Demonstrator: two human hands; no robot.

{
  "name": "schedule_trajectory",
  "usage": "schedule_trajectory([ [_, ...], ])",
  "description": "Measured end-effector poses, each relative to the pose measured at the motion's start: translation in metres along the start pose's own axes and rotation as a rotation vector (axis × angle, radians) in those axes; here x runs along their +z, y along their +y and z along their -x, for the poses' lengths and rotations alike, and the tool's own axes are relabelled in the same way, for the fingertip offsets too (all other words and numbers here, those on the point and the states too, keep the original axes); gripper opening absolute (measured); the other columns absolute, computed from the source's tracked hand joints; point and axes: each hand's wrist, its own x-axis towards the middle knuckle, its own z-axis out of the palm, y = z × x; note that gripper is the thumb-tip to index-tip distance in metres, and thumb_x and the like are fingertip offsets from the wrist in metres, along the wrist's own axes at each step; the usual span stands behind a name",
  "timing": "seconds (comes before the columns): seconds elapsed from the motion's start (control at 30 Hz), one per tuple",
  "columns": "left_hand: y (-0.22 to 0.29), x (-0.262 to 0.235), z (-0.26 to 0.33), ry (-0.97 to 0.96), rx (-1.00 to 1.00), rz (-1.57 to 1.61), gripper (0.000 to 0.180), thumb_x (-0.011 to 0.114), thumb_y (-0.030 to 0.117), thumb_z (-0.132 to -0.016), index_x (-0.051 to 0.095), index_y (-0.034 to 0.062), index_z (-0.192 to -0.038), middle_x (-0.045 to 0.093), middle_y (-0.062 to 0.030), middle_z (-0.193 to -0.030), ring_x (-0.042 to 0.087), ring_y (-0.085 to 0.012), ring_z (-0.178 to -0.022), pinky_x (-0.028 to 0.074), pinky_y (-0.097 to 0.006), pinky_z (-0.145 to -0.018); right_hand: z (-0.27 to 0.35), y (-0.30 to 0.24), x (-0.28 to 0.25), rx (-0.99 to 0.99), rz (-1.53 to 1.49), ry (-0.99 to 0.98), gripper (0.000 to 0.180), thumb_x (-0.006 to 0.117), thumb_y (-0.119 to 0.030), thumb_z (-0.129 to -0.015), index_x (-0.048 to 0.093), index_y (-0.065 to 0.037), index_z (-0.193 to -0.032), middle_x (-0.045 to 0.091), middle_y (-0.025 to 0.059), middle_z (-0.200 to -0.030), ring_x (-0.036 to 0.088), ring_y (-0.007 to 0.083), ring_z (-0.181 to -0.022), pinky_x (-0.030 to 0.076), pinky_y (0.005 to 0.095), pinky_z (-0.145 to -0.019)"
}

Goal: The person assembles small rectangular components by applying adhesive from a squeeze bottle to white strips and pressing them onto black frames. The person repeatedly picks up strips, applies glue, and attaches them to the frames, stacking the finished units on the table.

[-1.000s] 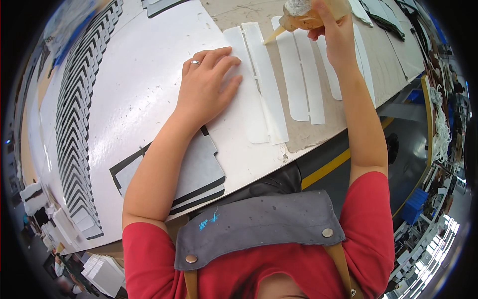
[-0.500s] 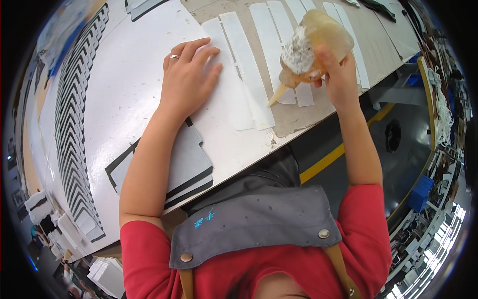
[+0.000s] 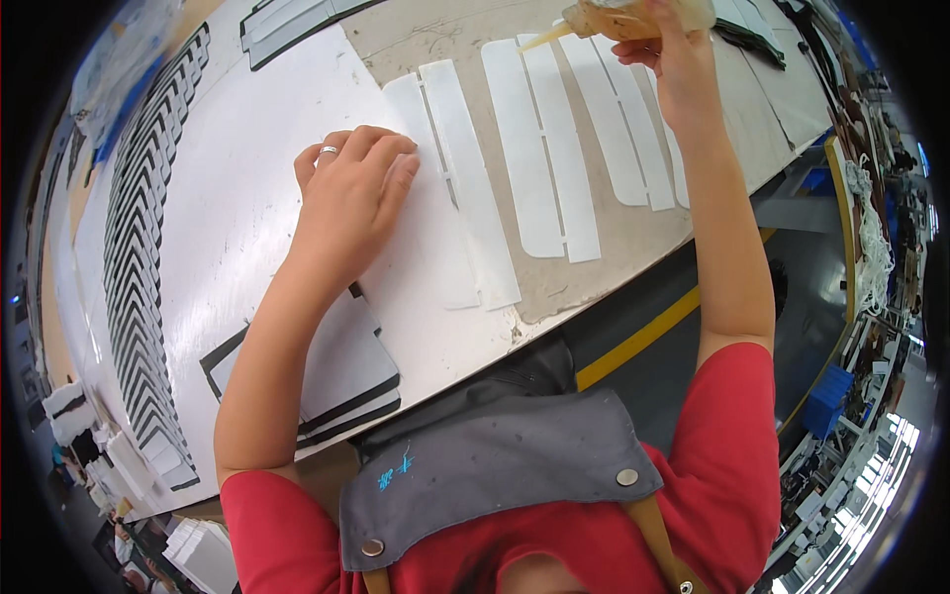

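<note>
Right hand (image 3: 683,74) clasps a bottle (image 3: 612,22), arm (image 3: 732,247) over the table's (image 3: 237,158) near edge. Left hand (image 3: 356,198) lies palm-down, half-open, empty.

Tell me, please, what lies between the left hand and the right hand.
The head view shows three pairs of long white strips between the left hand and the right hand, plus part of another strip beside the right forearm.

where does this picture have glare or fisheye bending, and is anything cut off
In the head view, pale glare lies on the white tabletop left of the left hand; in the head view, strips at lower right look blown out, and shelving bends along the dark rim; the head view's top edge crops the bottle.
</note>
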Motion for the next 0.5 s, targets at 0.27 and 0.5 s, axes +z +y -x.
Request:
schedule_trajectory([
  [0.27, 0.049, 0.008, -0.021, -0.051, 0.186, 0.035, 0.024, 0.059, 0.019, -0.083, 0.058, 0.0093, -0.105, 0.056, -0.0047, -0.112, 0.045, -0.0262, -0.112, 0.025, -0.044, -0.098, -0.028, 0.019, 0.008, -0.041, 0.086, -0.095, 0.035, 0.062, -0.041, -0.084, 0.057, -0.008, -0.096, 0.061, 0.0019, -0.075, 0.056, 0.0083, -0.054, 0.043, 0.0197, -0.04],
  [0.5, 0.053, 0.019, -0.028, -0.083, 0.195, -0.004, 0.025, 0.062, 0.018, -0.079, 0.059, 0.0097, -0.103, 0.056, -0.0029, -0.113, 0.045, -0.0251, -0.114, 0.022, -0.044, -0.1, -0.022, 0.018, 0.004, 0.002, 0.083, -0.072, 0.039, 0.064, -0.04, -0.083, 0.055, -0.005, -0.098, 0.06, 0.0035, -0.072, 0.055, 0.0097, -0.05, 0.041, 0.0206, -0.038],
])
